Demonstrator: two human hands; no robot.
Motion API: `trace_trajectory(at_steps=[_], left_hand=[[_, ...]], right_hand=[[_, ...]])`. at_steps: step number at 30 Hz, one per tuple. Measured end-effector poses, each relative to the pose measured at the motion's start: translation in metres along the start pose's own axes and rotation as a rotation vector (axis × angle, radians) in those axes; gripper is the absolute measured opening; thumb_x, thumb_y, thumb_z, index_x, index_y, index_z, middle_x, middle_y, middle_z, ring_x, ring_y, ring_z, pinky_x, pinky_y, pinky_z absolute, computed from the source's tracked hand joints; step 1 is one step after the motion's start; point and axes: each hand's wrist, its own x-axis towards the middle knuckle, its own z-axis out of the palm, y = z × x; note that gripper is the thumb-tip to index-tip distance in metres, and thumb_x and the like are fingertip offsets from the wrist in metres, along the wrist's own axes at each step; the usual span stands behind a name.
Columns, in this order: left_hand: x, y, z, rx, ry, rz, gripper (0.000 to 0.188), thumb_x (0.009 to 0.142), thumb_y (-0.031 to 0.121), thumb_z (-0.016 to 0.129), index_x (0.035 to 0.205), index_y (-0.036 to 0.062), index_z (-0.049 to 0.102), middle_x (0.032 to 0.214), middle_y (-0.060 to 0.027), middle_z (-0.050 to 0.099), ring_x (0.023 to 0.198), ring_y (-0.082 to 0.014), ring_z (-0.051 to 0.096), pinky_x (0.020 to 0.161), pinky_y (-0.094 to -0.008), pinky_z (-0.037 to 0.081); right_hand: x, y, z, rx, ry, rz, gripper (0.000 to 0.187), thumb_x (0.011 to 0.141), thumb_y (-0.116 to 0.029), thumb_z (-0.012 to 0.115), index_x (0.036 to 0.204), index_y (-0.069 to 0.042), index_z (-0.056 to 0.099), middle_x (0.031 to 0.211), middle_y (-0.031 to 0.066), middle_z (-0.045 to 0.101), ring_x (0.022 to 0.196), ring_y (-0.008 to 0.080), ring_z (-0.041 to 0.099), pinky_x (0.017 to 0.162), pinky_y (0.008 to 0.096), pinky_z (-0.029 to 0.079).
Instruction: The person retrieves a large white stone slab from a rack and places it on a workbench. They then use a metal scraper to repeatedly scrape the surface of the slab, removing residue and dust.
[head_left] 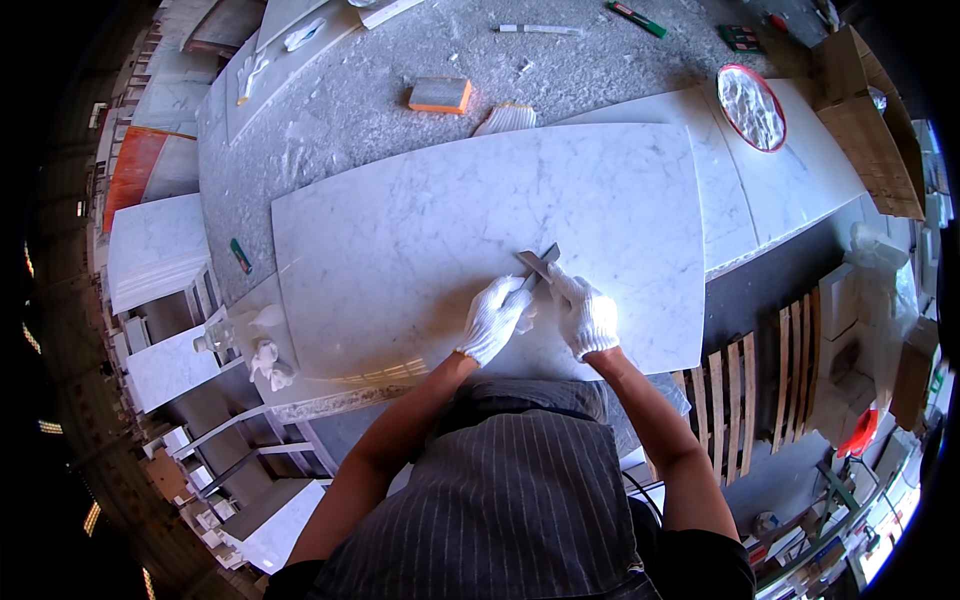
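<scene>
Both of my hands wear white knit gloves and meet over a white, grey-veined marble slab point(400, 230). My left hand point(490, 318) is closed on a thin grey metal blade point(550, 254) that points up and to the right. In the closed fingers of my right hand point(586, 314) is a second flat metal blade point(527, 259), angled up and to the left. The two blades cross and seem to touch just beyond my fingertips. Any handles are hidden inside the gloves.
Beyond the slab lie an orange-and-grey sanding block point(440, 95), a white glove point(508, 118), a white marker point(540, 30) and a green cutter point(637, 18). A red-rimmed round container point(751, 108) sits far right, near a cardboard box point(868, 120). Clear bottle point(215, 337) at left.
</scene>
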Motion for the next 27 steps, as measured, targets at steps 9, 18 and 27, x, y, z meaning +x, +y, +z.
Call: trace_trajectory(at_steps=[9, 18, 27], left_hand=[[0.000, -0.002, -0.001, -0.012, -0.012, 0.042, 0.025, 0.095, 0.008, 0.056, 0.117, -0.0040, 0.052, 0.081, -0.0089, 0.060, 0.066, -0.0134, 0.059, 0.054, -0.0263, 0.049], [-0.003, -0.003, 0.003, -0.088, 0.004, -0.012, 0.025, 0.095, 0.009, 0.056, 0.116, -0.0038, 0.053, 0.082, -0.0090, 0.061, 0.067, -0.0133, 0.060, 0.056, -0.0261, 0.050], [-0.004, 0.002, 0.006, -0.073, 0.019, -0.015, 0.020, 0.095, 0.009, 0.056, 0.111, -0.0025, 0.054, 0.077, -0.0068, 0.060, 0.062, -0.0107, 0.057, 0.055, -0.0248, 0.049]], right_hand=[[-0.002, -0.006, -0.002, -0.023, -0.041, -0.034, 0.028, 0.090, -0.016, 0.057, 0.115, -0.013, 0.067, 0.083, 0.0152, 0.066, 0.070, 0.0353, 0.065, 0.060, 0.0413, 0.051], [0.002, -0.005, -0.011, -0.076, -0.140, -0.098, 0.039, 0.086, -0.008, 0.052, 0.124, -0.015, 0.061, 0.085, 0.0189, 0.065, 0.069, 0.0352, 0.065, 0.060, 0.0441, 0.051], [-0.002, 0.002, -0.005, -0.091, -0.025, -0.069, 0.030, 0.089, -0.012, 0.055, 0.117, -0.015, 0.067, 0.086, 0.0177, 0.067, 0.072, 0.0360, 0.066, 0.063, 0.0408, 0.053]])
